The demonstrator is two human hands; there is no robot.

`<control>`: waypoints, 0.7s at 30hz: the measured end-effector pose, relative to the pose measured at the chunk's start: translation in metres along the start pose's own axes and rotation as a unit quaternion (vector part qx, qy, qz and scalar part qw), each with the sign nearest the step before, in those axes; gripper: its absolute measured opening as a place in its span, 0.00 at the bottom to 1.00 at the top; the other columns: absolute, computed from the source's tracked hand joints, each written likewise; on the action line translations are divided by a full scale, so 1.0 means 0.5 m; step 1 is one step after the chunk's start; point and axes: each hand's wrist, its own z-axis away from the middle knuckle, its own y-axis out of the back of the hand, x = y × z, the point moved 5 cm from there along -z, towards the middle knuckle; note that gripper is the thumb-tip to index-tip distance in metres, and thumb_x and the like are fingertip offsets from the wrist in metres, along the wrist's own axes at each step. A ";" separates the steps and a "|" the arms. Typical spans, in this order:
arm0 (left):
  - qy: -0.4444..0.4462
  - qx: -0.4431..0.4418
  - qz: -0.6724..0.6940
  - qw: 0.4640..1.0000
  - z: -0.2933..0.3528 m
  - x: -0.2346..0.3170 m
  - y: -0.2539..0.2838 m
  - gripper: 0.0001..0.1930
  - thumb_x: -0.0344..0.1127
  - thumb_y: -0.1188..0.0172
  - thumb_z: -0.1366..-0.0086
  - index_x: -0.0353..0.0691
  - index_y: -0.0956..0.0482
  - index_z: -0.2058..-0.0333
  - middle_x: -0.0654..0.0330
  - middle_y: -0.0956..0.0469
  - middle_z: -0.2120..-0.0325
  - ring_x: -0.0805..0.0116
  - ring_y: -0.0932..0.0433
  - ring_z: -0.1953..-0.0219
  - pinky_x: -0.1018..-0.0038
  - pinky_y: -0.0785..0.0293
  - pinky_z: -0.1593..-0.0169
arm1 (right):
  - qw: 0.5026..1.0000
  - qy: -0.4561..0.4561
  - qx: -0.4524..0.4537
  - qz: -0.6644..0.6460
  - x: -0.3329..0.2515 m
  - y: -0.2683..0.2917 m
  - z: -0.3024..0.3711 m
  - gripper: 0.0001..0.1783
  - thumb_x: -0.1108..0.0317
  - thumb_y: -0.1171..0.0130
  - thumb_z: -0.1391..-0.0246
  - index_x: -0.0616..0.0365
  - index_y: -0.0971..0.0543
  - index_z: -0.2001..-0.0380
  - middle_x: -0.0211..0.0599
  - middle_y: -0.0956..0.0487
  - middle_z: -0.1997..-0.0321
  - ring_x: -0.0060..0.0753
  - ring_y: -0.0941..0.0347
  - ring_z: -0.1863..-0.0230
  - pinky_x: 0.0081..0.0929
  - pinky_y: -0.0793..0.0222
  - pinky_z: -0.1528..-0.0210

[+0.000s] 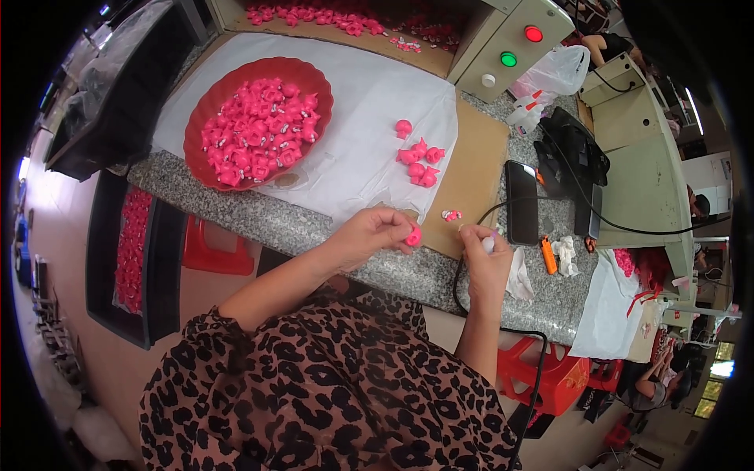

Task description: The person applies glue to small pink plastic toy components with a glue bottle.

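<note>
My left hand [377, 235] pinches a small pink toy figure [413, 236] at its fingertips, just over the front edge of the worktop. To its right, my right hand [484, 259] is closed round a small white object [488, 244]; the fingers hide most of it, so its kind is unclear. Between and beyond the hands, a few tiny pink-and-white pieces [451, 215] lie on a brown board [471, 169]. Several pink figures [422, 161] form a loose group on white paper [369, 102]. At the left, a scalloped red bowl [195, 133] holds a heap of similar pink figures [259, 129].
A machine with red and green buttons [521, 45] stands at the back, pink pieces inside its opening. A phone [522, 202], an orange lighter [548, 256], a black bag [573, 149] and a cable lie at the right. Dark crates [161, 267] and red stools [542, 373] stand below.
</note>
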 end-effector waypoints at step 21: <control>-0.034 0.061 -0.118 0.991 0.011 -0.009 -0.018 0.07 0.35 0.56 0.38 0.37 0.37 0.68 0.63 0.33 0.78 0.78 0.34 0.80 0.82 0.36 0.77 | 0.940 -0.120 -0.085 -0.307 0.007 -0.101 0.095 0.08 0.71 0.42 0.55 0.63 0.26 0.71 0.31 0.26 0.76 0.14 0.38 0.79 0.10 0.42 0.77</control>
